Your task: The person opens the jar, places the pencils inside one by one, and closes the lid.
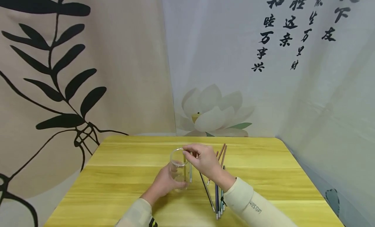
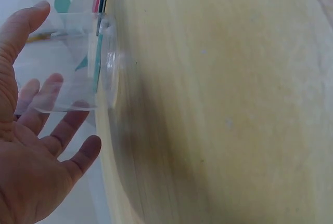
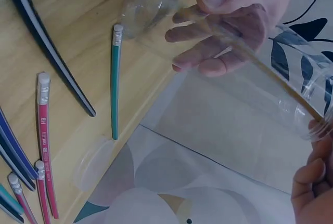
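My left hand (image 1: 164, 183) grips a tall clear cup (image 2: 73, 89), its thumb on one side and fingers on the other. In the head view the cup (image 1: 177, 171) stands close over the table. Inside the cup runs a yellow pencil (image 3: 281, 81), slanting from the rim down towards the base. At the rim, my right hand (image 1: 203, 160) pinches the pencil's upper end between thumb and fingers. A teal pencil (image 3: 115, 83) with a white eraser lies on the table just beside the cup.
Several more pencils lie on the wooden table (image 1: 123, 175) under and around my right forearm, among them a black striped pencil (image 1: 206, 191), a blue pencil (image 1: 217, 201) and a pink pencil (image 3: 47, 146). A translucent round piece (image 3: 93, 164) lies by the far edge. A printed curtain hangs behind.
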A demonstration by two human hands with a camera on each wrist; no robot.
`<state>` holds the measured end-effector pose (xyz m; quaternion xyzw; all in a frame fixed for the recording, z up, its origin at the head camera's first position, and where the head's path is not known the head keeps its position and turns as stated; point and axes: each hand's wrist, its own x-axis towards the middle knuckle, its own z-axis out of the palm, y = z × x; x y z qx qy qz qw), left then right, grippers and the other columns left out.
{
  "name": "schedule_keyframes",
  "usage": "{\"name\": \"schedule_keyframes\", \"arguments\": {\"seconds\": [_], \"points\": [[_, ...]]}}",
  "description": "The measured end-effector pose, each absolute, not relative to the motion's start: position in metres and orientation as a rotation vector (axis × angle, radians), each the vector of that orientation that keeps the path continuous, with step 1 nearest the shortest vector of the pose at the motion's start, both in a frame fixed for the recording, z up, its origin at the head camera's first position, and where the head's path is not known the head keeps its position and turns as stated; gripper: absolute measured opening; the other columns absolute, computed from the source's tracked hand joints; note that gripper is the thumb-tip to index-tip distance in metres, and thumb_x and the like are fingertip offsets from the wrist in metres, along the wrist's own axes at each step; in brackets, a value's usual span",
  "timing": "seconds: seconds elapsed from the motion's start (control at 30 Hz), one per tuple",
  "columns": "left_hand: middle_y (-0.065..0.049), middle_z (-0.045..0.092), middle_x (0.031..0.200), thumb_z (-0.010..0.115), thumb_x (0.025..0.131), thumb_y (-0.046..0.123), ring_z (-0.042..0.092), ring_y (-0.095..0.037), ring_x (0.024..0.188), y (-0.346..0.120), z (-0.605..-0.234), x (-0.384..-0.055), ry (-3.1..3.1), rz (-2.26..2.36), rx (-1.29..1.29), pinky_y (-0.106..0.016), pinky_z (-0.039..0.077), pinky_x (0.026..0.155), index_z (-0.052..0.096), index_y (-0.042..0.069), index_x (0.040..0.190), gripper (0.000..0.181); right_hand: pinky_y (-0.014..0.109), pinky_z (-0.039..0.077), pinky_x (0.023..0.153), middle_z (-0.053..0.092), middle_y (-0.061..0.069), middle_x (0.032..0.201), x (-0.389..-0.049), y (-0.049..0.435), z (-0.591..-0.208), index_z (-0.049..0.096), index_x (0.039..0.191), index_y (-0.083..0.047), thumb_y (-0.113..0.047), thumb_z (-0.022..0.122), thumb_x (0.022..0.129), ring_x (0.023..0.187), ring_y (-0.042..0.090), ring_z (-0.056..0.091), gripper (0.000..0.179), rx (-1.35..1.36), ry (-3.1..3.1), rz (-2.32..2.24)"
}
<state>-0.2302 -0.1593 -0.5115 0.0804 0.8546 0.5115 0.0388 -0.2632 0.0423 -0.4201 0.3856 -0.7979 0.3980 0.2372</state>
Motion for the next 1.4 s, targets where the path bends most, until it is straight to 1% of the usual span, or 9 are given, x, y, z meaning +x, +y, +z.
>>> {"name": "schedule_keyframes", "arguments": {"seconds": [0.17, 0.43, 0.6, 0.77, 0.87, 0.93, 1.07, 1.2, 1.4], "points": [[-0.021, 0.065, 0.146, 0.1, 0.072, 0.023, 0.062, -0.045, 0.133, -0.161, -0.513, -0.231, 2.616, 1.581, 0.222, -0.067, 0.052, 0.112, 0.057, 0.014, 0.145, 0.085, 0.011, 0.048, 0.056, 0.08, 0.0, 0.086, -0.264, 0.039, -0.421, 0.084, 0.105, -0.009, -0.012, 0.079, 0.097, 0.067, 0.003, 0.059, 0.01, 1.064, -2.178, 0.984], [-0.021, 0.064, 0.146, 0.098, 0.075, 0.026, 0.061, -0.046, 0.135, -0.164, -0.524, -0.231, 2.574, 1.628, 0.23, -0.066, 0.052, 0.113, 0.054, 0.012, 0.149, 0.087, 0.014, 0.048, 0.054, 0.081, -0.001, 0.09, -0.263, 0.039, -0.421, 0.083, 0.109, -0.01, -0.015, 0.077, 0.099, 0.068, 0.002, 0.059, 0.012, 1.035, -2.243, 1.075], [-0.018, 0.066, 0.146, 0.099, 0.075, 0.024, 0.062, -0.046, 0.135, -0.163, -0.526, -0.232, 2.568, 1.629, 0.231, -0.066, 0.051, 0.114, 0.055, 0.011, 0.148, 0.086, 0.021, 0.047, 0.051, 0.077, -0.001, 0.084, -0.272, 0.05, -0.421, 0.081, 0.11, -0.009, -0.019, 0.073, 0.103, 0.064, 0.007, 0.056, 0.015, 0.862, -2.295, 1.268], [-0.016, 0.065, 0.149, 0.099, 0.073, 0.022, 0.061, -0.046, 0.136, -0.163, -0.526, -0.231, 2.564, 1.629, 0.233, -0.066, 0.051, 0.115, 0.055, 0.01, 0.149, 0.089, 0.031, 0.059, 0.062, 0.081, 0.004, 0.096, -0.291, 0.067, -0.439, 0.079, 0.115, -0.008, -0.023, 0.072, 0.104, 0.074, 0.015, 0.069, 0.02, 0.626, -2.623, 1.115], [-0.016, 0.064, 0.15, 0.1, 0.071, 0.02, 0.062, -0.045, 0.136, -0.164, -0.528, -0.23, 2.552, 1.632, 0.231, -0.066, 0.051, 0.115, 0.052, 0.01, 0.151, 0.093, 0.036, 0.064, 0.069, 0.081, 0.009, 0.105, -0.297, 0.075, -0.461, 0.076, 0.121, -0.005, -0.028, 0.077, 0.1, 0.082, 0.018, 0.074, 0.031, 0.536, -2.947, 0.857], [-0.016, 0.063, 0.15, 0.1, 0.071, 0.02, 0.062, -0.044, 0.136, -0.164, -0.528, -0.229, 2.547, 1.633, 0.235, -0.065, 0.051, 0.115, 0.051, 0.01, 0.152, 0.095, 0.04, 0.065, 0.07, 0.081, 0.011, 0.107, -0.298, 0.077, -0.476, 0.075, 0.124, -0.004, -0.033, 0.081, 0.097, 0.082, 0.02, 0.075, 0.04, 0.519, -3.095, 0.688], [-0.014, 0.065, 0.149, 0.1, 0.071, 0.019, 0.063, -0.043, 0.135, -0.164, -0.529, -0.23, 2.559, 1.626, 0.243, -0.065, 0.051, 0.114, 0.052, 0.012, 0.152, 0.095, 0.046, 0.065, 0.069, 0.08, 0.012, 0.104, -0.299, 0.072, -0.497, 0.074, 0.118, -0.003, -0.042, 0.087, 0.089, 0.08, 0.026, 0.075, 0.05, 0.519, -3.159, 0.52], [-0.015, 0.066, 0.147, 0.1, 0.071, 0.018, 0.064, -0.041, 0.133, -0.162, -0.528, -0.23, 2.569, 1.618, 0.253, -0.063, 0.053, 0.114, 0.052, 0.012, 0.151, 0.093, 0.047, 0.065, 0.07, 0.079, 0.011, 0.106, -0.299, 0.065, -0.506, 0.074, 0.118, -0.005, -0.042, 0.089, 0.087, 0.085, 0.028, 0.075, 0.051, 0.457, -3.182, 0.509], [-0.015, 0.066, 0.146, 0.1, 0.07, 0.017, 0.064, -0.042, 0.133, -0.16, -0.528, -0.23, 2.574, 1.62, 0.269, -0.063, 0.052, 0.114, 0.053, 0.01, 0.149, 0.092, 0.049, 0.066, 0.078, 0.078, 0.014, 0.115, -0.3, 0.059, -0.508, 0.072, 0.123, -0.004, -0.033, 0.088, 0.089, 0.096, 0.031, 0.076, 0.047, 0.417, -3.205, 0.591]]}}
